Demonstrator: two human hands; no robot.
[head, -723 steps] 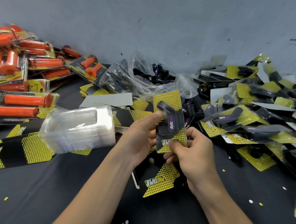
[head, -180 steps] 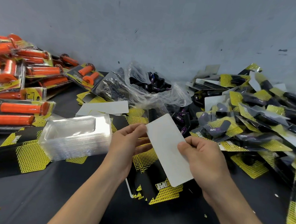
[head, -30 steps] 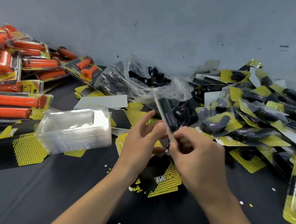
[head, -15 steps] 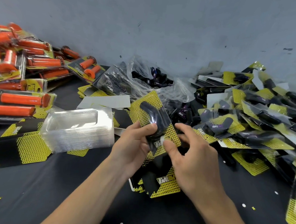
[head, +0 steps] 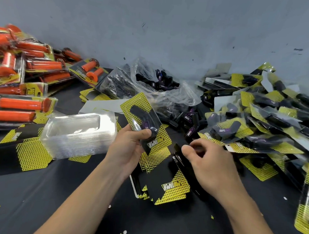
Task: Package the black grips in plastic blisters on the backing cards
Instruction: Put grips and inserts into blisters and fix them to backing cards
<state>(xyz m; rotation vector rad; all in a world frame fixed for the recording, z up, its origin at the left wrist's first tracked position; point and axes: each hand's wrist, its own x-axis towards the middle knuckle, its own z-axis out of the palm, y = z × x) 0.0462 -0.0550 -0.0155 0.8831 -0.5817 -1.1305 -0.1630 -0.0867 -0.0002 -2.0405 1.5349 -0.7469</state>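
Nearest the camera, the stack of backing cards (head: pixel 171 187) lies on the dark table (head: pixel 38 209). The right hand (head: pixel 208 160) has come down over the stack's far edge; half a second ago it was on the pack together with the left. Its fingers are curled, thumb close to forefinger beside a raised dark card edge, but whether it pinches that edge cannot be told (the knuckles cover the fingertips). Just beyond, the left hand (head: pixel 128 147) alone grips the pack (head: pixel 142 102), thumb across the lower end of the blister, where the black grip (head: pixel 137 113) sits against its yellow card, held tilted above the table. Judging by that release, this pack is closed and a fresh card is being fetched. Farther back, the stack of empty blisters (head: pixel 77 130) stands left of the hands. The loose grips in the clear bag (head: pixel 162 83) blur into a dark mass behind creased plastic, and the heap of finished packs (head: pixel 257 122) runs off the right edge
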